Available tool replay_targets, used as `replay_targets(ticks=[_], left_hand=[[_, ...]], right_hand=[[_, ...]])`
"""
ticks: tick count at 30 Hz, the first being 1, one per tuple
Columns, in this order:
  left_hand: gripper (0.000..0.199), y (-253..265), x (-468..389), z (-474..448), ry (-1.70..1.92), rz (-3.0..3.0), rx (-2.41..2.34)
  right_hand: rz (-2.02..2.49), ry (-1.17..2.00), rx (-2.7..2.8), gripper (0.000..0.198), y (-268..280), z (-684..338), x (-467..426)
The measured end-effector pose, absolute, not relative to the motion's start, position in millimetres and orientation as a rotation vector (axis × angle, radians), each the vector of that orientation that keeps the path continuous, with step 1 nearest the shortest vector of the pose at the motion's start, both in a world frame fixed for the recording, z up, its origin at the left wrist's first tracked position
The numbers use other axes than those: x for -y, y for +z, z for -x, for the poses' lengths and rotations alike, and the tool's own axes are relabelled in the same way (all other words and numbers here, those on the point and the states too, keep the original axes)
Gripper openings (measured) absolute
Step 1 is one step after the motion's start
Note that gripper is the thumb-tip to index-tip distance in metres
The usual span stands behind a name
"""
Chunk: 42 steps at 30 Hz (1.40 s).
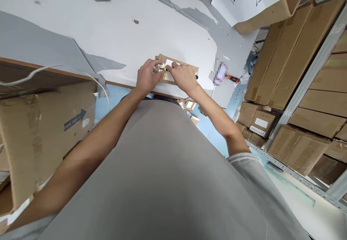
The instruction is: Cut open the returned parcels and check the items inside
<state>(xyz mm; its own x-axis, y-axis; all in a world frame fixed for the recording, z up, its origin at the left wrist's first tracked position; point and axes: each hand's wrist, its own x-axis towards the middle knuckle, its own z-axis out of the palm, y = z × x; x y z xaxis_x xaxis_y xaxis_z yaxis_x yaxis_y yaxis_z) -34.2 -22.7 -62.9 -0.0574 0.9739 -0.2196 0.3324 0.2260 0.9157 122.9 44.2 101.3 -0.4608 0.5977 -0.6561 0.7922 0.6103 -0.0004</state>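
Note:
A small brown cardboard package (193, 67) with a white label lies flat near the front edge of the white and grey worktable (108, 26). Shiny clear tape (161, 67) covers its left end. There, my left hand (147, 75) has its thumb and fingers bent together on the taped edge. My right hand (184, 75) rests over the package, closed around a slim black and yellow tool (197, 77). The tool's black end sticks out under the palm and a yellow part shows near the left fingertips. Most of it is hidden, so its exact kind is unclear.
To the right lies a blurred-out object with a red and black handle (233, 78). An open carton (262, 19) with a handwritten sheet stands at the back right. Shelves of cardboard boxes (271, 59) rise on the right. A large carton (51, 131) and a white cable (35, 74) are at left.

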Motion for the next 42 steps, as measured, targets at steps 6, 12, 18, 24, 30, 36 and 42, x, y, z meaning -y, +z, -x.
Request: replay_targets(ticks=[6, 12, 18, 24, 30, 36, 42], left_hand=[[0.04, -57, 21, 38, 0.81, -1.323, -1.603], [0.04, -45, 20, 36, 0.728, -1.311, -1.622], [0.036, -43, 19, 27, 0.722, -1.327, -1.6], [0.031, -47, 20, 28, 0.779, -1.317, -1.598], [0.032, -42, 22, 30, 0.774, -1.327, -1.626], [0.034, -46, 18, 33, 0.785, -1.33, -1.672], [0.034, -46, 17, 47, 0.817, -1.263, -1.635]], right_hand=[[-1.098, -0.391, -2.176, 0.051, 104, -122, -41], [-1.176, -0.371, -1.997, 0.057, 114, -180, -38], [-1.306, -0.31, -1.844, 0.057, 123, -241, -27], [-1.303, -0.404, -1.953, 0.06, 116, -276, -24], [-1.365, -0.447, -1.913, 0.057, 110, -276, -10], [-1.393, -0.558, -2.02, 0.056, 87, -293, -13], [-1.609, -0.831, -2.099, 0.051, 38, -317, 16]])
